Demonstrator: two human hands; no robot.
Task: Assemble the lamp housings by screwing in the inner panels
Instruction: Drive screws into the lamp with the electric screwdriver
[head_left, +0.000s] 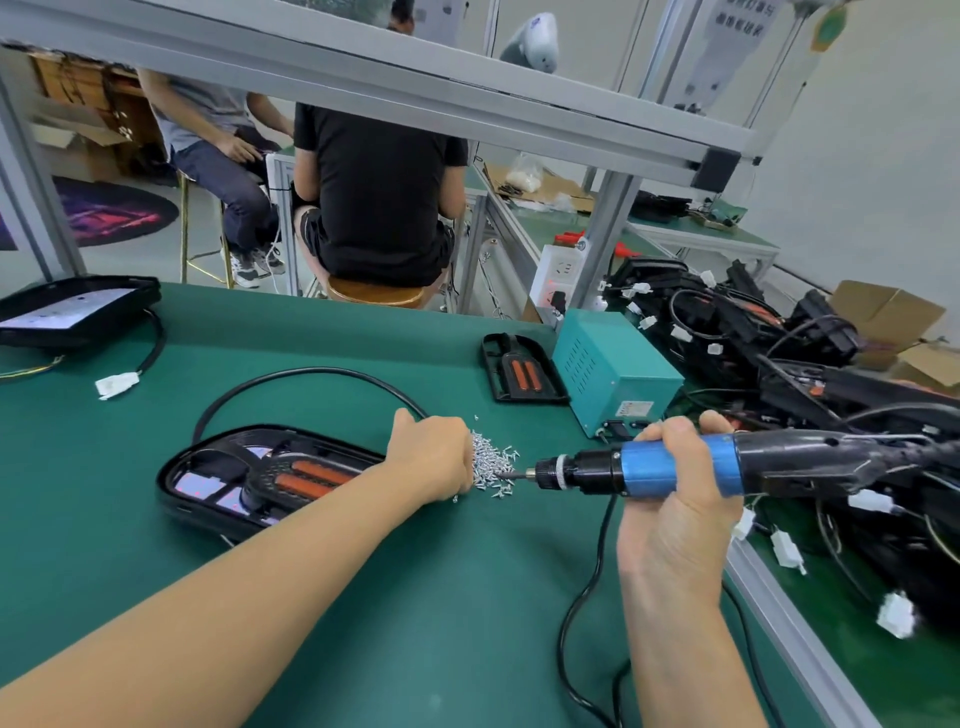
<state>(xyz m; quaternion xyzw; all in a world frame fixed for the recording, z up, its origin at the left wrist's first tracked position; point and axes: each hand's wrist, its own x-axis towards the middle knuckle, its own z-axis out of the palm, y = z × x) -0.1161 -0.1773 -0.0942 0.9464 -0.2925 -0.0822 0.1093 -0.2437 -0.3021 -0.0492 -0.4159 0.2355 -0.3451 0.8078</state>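
A black lamp housing (208, 478) lies on the green table (415, 623) at centre left, with an inner panel with two orange strips (311, 480) set in it. A pile of small silver screws (493, 465) lies just right of it. My left hand (431, 457) rests at the pile with its fingers curled into the screws; the fingertips are hidden. My right hand (675, 499) grips a blue and black electric screwdriver (675, 467), held level, its bit tip touching the screw pile.
A spare inner panel (519, 371) and a teal power box (613, 371) stand behind the screws. Another housing (78, 312) sits at far left. A heap of black housings and cables (779, 364) fills the right. Two people sit beyond the table.
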